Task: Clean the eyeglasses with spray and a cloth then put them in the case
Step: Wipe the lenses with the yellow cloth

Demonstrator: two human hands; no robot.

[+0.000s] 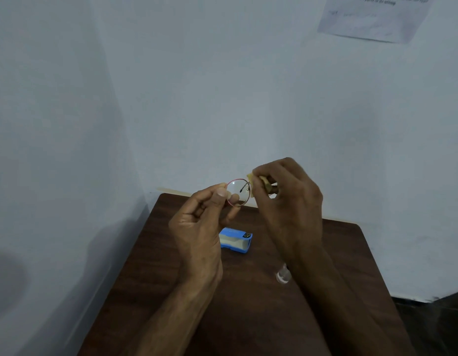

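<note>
Both hands are raised above the dark wooden table (171, 291). My left hand (201, 227) pinches the left rim of thin red-framed eyeglasses (237, 192); one round lens shows clearly. My right hand (289, 196) presses a pale yellow cloth (251, 179) against the other lens, which the cloth and fingers hide. Below the hands, a blue eyeglass case (235, 240) lies open on the table. A small clear spray bottle (283, 274) stands on the table just left of my right forearm, partly hidden by it.
The table stands in a corner of pale blue-white walls. A printed paper sheet (374, 16) is stuck to the wall at the upper right. Dark floor (433, 317) shows to the right of the table.
</note>
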